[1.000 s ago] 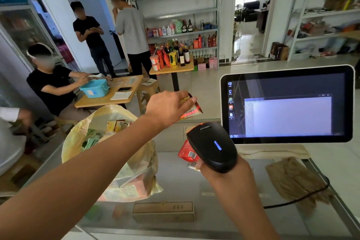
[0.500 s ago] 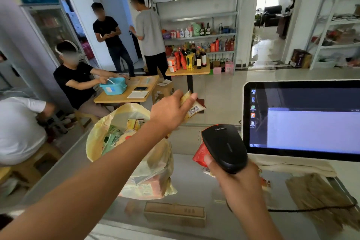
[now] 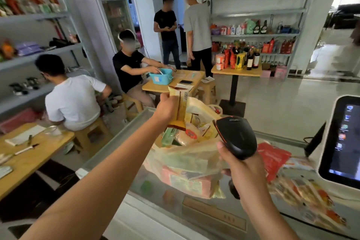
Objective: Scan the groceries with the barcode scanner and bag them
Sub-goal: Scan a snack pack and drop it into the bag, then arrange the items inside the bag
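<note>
My left hand (image 3: pixel 168 107) grips a long yellow snack packet (image 3: pixel 180 107) and holds it upright just above the open mouth of a pale yellow plastic bag (image 3: pixel 191 159). The bag stands on the glass counter and holds several packets. My right hand (image 3: pixel 240 163) grips a black barcode scanner (image 3: pixel 236 136) to the right of the bag's mouth. A red packet (image 3: pixel 272 159) and several orange-printed packets (image 3: pixel 309 197) lie on the counter to the right.
A register screen (image 3: pixel 342 142) stands at the far right on the glass counter (image 3: pixel 120 150). Beyond the counter two people sit at wooden tables and two stand by a doorway. Shelves of goods line the back and left walls.
My view has swung left. My left hand has carried the yellow packet away from the scanner to above the bag's mouth. The scanner has stayed in my right hand.
</note>
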{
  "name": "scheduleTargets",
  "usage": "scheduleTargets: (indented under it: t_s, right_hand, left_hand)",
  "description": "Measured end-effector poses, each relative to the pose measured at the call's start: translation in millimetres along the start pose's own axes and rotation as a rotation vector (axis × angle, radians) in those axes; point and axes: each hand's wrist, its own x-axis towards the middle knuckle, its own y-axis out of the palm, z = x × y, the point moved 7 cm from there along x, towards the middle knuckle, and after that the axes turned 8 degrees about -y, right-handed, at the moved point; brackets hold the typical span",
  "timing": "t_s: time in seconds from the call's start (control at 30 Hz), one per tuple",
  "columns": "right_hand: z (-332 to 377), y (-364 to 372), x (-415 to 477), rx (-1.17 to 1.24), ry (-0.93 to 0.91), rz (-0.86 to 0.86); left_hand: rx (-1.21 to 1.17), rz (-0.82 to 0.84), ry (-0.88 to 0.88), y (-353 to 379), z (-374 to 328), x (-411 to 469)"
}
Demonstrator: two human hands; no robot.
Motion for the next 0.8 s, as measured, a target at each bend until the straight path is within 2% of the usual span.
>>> scheduleTargets:
  t_s: [0.1,0.17,0.27,0.33,0.43,0.47,0.57,0.7,0.73,0.8]
  right_hand:
    - [-4,6,11,-0.055,0.005,0.003]
    - [-7,10,16,-0.070,0.018,0.001]
    - [-12,17,23,-0.130,0.039,0.004]
    - [-16,20,26,-0.167,0.054,-0.005]
    - [-19,24,27,-0.193,0.069,-0.012]
    - [-18,25,29,-0.207,0.057,-0.022]
    - [-11,25,35,-0.287,0.012,-0.061]
    - [-7,27,47,-0.349,0.056,-0.068]
    - [-8,30,48,-0.363,0.078,-0.042]
    - [-14,35,49,-0.379,0.146,0.019]
  left_hand:
    - [-0.065,0.167,-0.080,20,7,13]
    - [0.004,0.218,-0.050,37,11,17]
    - [0.482,0.151,0.123,58,27,24]
    - [0.731,0.203,0.186,75,42,27]
    - [0.836,0.292,0.253,83,46,27]
    - [0.835,0.284,0.300,78,40,27]
    - [0.803,0.124,0.460,51,18,31]
    - [0.740,-0.020,0.542,19,9,38]
    - [0.788,-0.092,0.525,9,10,41]
    - [0.900,-0.180,0.349,-14,22,56]
